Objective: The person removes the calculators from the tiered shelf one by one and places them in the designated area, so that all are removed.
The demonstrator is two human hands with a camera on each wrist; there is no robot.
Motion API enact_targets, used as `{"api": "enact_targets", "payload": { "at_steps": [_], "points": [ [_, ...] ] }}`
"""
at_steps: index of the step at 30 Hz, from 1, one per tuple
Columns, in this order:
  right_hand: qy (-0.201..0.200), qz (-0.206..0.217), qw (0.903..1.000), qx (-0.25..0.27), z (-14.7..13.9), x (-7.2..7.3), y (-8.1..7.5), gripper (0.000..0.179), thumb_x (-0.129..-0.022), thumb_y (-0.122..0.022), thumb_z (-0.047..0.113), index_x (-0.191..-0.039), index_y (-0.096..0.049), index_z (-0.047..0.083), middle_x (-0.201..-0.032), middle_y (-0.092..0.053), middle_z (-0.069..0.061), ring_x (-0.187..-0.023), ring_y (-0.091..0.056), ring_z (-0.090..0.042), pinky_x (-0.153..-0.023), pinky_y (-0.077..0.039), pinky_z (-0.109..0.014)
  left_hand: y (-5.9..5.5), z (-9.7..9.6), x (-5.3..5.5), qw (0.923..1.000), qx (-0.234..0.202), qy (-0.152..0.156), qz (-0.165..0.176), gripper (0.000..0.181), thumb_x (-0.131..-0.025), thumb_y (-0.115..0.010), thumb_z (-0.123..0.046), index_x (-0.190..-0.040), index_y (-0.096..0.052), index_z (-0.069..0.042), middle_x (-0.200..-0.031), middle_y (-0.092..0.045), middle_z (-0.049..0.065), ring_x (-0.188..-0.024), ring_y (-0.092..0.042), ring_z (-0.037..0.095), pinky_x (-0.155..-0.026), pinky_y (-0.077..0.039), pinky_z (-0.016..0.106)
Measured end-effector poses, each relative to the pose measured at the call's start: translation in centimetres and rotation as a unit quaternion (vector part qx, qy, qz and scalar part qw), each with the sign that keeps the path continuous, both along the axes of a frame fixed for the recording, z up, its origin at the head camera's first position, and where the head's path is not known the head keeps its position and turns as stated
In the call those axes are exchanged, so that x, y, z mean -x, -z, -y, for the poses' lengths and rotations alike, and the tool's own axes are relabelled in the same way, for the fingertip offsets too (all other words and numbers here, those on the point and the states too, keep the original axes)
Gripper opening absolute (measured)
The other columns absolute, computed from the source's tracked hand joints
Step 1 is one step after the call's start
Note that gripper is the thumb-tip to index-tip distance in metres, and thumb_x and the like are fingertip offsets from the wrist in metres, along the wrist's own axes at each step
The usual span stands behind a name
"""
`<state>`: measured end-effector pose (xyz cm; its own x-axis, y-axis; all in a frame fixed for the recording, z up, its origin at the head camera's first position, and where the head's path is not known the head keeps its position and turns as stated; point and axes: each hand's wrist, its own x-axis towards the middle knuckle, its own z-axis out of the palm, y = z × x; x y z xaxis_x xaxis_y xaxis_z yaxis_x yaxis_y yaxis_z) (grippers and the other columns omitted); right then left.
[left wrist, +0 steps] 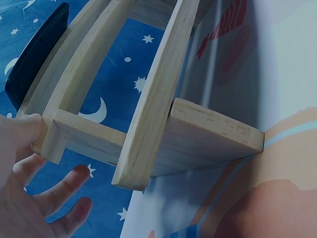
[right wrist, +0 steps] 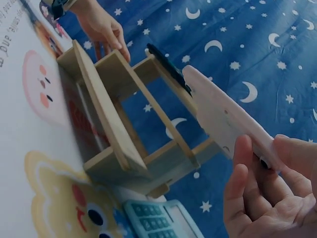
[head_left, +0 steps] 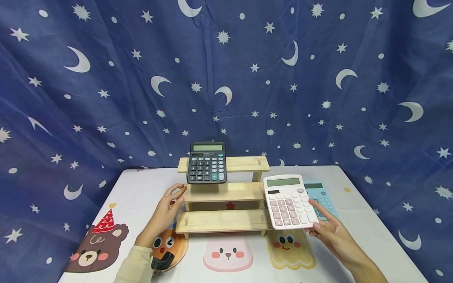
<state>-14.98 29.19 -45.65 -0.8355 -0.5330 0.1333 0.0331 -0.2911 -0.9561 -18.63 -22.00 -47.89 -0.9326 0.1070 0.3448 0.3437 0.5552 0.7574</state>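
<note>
Pinching the white calculator (head_left: 285, 202) by its lower right corner, right hand (head_left: 332, 230); left hand (head_left: 165, 212) gripping wooden rack (head_left: 224, 221).

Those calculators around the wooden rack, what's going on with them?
A person's right hand holds a white calculator up off the table, near the right end of the wooden rack. The left hand pinches the left end of its middle tier. A black calculator rests on the top tier; a blue calculator lies on the table to the right.
</note>
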Motion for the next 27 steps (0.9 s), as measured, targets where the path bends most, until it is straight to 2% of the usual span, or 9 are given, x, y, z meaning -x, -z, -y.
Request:
{"api": "enact_targets", "payload": {
  "at_steps": [7,13,20,27],
  "points": [
    [0.007,0.023,0.9991,-0.035,-1.1,-0.7,0.8,0.063,-0.108,-0.034,-0.001,-0.155,-0.030,0.041,-0.124,-0.071,0.005,-0.103,-0.068,-0.004,-0.091,-0.054,-0.019,0.1,0.0,0.1,1.0000,-0.003,-0.002,0.004,0.042,-0.107,-0.049,-0.014,-0.144,-0.051,0.005,-0.155,-0.042,0.021,-0.139,-0.045,0.048,-0.099,-0.049,0.062],
    [-0.016,0.022,0.9993,-0.024,-2.0,-1.0,1.7,0.066,-0.108,-0.030,-0.003,-0.157,-0.026,0.041,-0.135,-0.066,0.006,-0.108,-0.066,-0.004,-0.094,-0.054,-0.021,0.0,0.1,0.1,1.0000,-0.001,-0.003,0.003,0.042,-0.107,-0.050,-0.014,-0.144,-0.051,0.005,-0.155,-0.042,0.020,-0.140,-0.044,0.049,-0.099,-0.048,0.064],
    [-0.003,0.036,0.9985,-0.041,-2.7,-1.5,2.6,0.062,-0.109,-0.031,0.001,-0.153,-0.028,0.045,-0.138,-0.063,0.010,-0.108,-0.065,-0.003,-0.093,-0.055,-0.022,0.0,0.1,0.1,1.0000,0.000,-0.001,0.004,0.042,-0.107,-0.049,-0.014,-0.145,-0.051,0.004,-0.155,-0.042,0.020,-0.141,-0.043,0.048,-0.100,-0.048,0.063],
    [-0.038,0.043,0.9982,0.015,-3.2,-1.7,3.6,0.066,-0.108,-0.027,-0.003,-0.152,-0.033,0.045,-0.144,-0.057,0.014,-0.112,-0.065,-0.005,-0.095,-0.055,-0.022,-0.1,0.1,0.0,1.0000,0.000,0.000,0.004,0.042,-0.107,-0.048,-0.015,-0.145,-0.050,0.004,-0.155,-0.042,0.020,-0.141,-0.043,0.048,-0.101,-0.048,0.062]
  ]
}}
